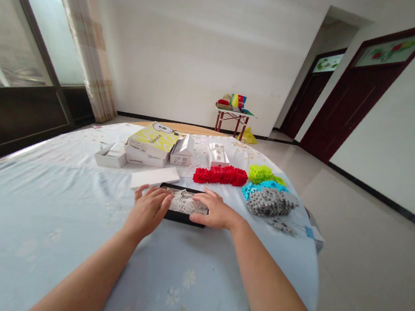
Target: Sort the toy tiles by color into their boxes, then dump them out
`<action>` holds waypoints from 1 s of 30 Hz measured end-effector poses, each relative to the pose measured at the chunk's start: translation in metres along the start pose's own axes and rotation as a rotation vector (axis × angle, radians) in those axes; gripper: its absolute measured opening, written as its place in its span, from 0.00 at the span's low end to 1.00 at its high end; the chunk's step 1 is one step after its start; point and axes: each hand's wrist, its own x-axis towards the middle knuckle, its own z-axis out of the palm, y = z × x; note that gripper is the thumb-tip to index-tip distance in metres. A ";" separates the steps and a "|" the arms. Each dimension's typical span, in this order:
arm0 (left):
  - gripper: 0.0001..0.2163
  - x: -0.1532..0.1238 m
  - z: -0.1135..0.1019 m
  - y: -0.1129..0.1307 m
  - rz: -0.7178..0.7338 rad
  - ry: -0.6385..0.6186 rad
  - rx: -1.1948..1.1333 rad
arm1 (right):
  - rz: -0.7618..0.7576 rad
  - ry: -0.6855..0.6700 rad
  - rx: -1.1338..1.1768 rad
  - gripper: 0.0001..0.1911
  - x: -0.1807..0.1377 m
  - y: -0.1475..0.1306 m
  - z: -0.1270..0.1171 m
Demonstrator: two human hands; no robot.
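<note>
A black open box (184, 218) filled with white paper shreds (183, 201) lies on the blue-white tablecloth in front of me. My left hand (150, 208) rests over the box's left end, fingers stretched forward and thumb toward the filling. At the right end, my right hand (216, 211) reaches over the rim, its fingers and thumb spread apart above the shreds. I see nothing gripped in either hand. Just behind the box is a flat white lid (156, 177).
Behind stand a yellow-white carton (152, 144) and small white boxes (111, 156), (182, 151), (217, 156). To the right are piles of red (220, 175), green (261, 174), blue (264, 186) and grey (272, 203) plastic pieces. A small table (234, 112) stands by the wall.
</note>
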 end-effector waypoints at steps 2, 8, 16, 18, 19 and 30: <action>0.17 0.000 -0.003 -0.003 0.011 -0.031 -0.010 | -0.012 0.000 -0.023 0.32 0.001 -0.004 0.003; 0.17 -0.001 0.002 -0.007 0.063 -0.143 0.020 | 0.031 0.041 -0.064 0.25 0.000 -0.001 0.003; 0.18 -0.002 -0.002 -0.020 -0.121 0.024 0.014 | 0.026 0.181 -0.052 0.27 0.007 -0.006 0.010; 0.19 -0.003 -0.001 -0.030 -0.197 0.048 -0.024 | 0.022 0.158 -0.060 0.27 0.008 -0.007 0.014; 0.20 -0.003 0.000 -0.034 -0.229 0.048 -0.061 | 0.014 0.139 -0.063 0.26 0.009 -0.006 0.016; 0.26 -0.005 0.006 -0.038 -0.386 0.052 -0.235 | -0.086 0.203 -0.103 0.17 0.012 -0.017 0.021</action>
